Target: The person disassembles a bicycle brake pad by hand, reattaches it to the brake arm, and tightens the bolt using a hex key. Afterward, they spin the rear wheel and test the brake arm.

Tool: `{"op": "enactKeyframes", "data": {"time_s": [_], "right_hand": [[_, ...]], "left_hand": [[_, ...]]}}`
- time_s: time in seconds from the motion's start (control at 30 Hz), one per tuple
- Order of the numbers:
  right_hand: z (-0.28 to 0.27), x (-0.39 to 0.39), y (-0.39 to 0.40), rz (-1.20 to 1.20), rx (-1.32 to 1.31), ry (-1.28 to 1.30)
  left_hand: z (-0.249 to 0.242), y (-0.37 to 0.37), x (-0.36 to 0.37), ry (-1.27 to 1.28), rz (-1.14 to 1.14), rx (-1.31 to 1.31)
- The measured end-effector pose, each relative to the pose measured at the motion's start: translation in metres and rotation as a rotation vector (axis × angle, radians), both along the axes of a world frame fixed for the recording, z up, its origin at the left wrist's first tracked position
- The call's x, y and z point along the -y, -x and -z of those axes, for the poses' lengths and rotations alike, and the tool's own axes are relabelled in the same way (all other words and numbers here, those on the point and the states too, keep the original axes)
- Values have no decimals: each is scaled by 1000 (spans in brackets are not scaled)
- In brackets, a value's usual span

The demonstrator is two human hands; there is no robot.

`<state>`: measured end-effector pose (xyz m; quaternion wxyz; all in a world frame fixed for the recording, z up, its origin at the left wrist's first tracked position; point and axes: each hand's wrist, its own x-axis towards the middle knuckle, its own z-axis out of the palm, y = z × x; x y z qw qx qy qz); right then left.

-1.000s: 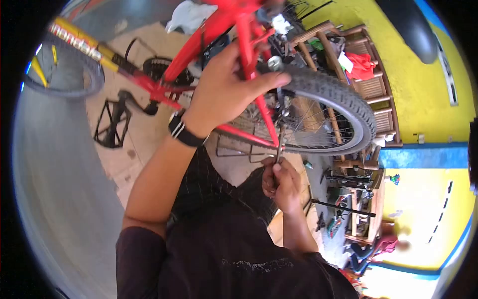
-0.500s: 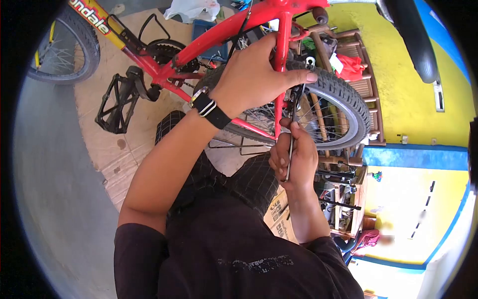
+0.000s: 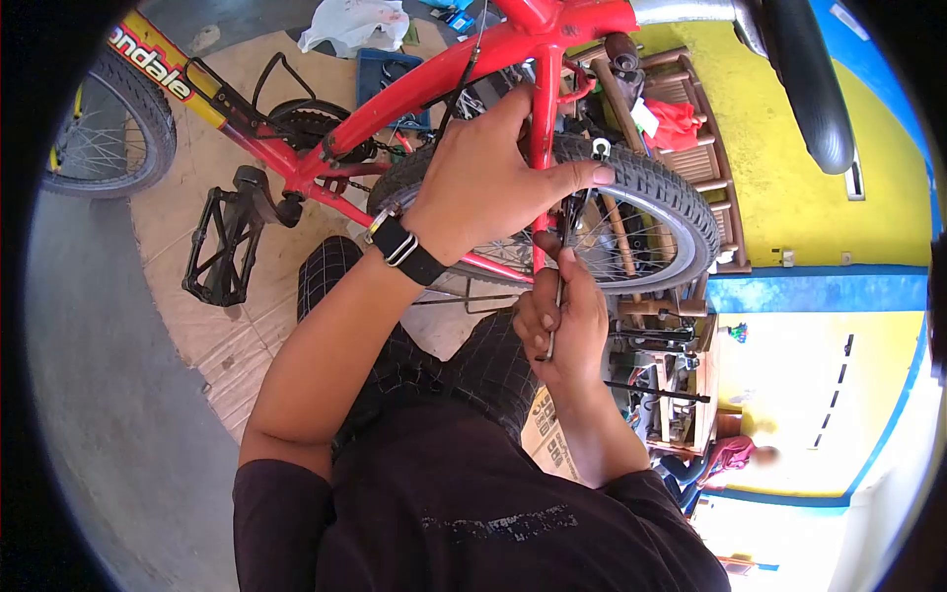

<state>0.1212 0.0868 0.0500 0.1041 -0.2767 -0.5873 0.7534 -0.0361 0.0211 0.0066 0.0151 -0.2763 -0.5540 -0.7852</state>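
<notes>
My left hand [image 3: 483,187], with a black-strapped watch [image 3: 402,247] on its wrist, wraps around the upright red frame tube [image 3: 543,128] of a bicycle. Its thumb reaches over by the rear tyre [image 3: 646,183], and the other fingertips are hidden behind the tube. Below it, my right hand [image 3: 570,314] is closed on a thin metal hex key [image 3: 552,340], which points up toward the brake parts [image 3: 572,212] beside the rim. The tool's upper tip is hard to make out there.
A black pedal [image 3: 225,237] sticks out at left, over cardboard [image 3: 168,266] on the floor. Behind the frame are a blue tray [image 3: 367,84] and a white plastic bag [image 3: 355,25]. A black handlebar grip or saddle-like part [image 3: 824,109] hangs upper right. A person [image 3: 725,456] is in the background.
The whole view has shifted, so the bicycle and both hands sit slightly further left. Both hands keep their holds, and the hex key has tilted slightly.
</notes>
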Motion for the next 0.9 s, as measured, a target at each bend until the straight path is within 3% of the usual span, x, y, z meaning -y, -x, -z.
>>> {"op": "enactKeyframes", "data": {"time_s": [0.3, 0.43, 0.57, 0.9], "right_hand": [[-31, -17, -5, -141, 200, -184], [-59, -32, -3, -268, 335, -114], [-44, -25, -7, -235, 329, -326], [-23, -23, -5, -204, 263, -342]], "left_hand": [[-9, -1, 10, 115, -8, -6], [-4, -2, 5, 61, 8, 6], [0, -1, 3, 25, 17, -7], [-1, 0, 8, 34, 56, -2]]}}
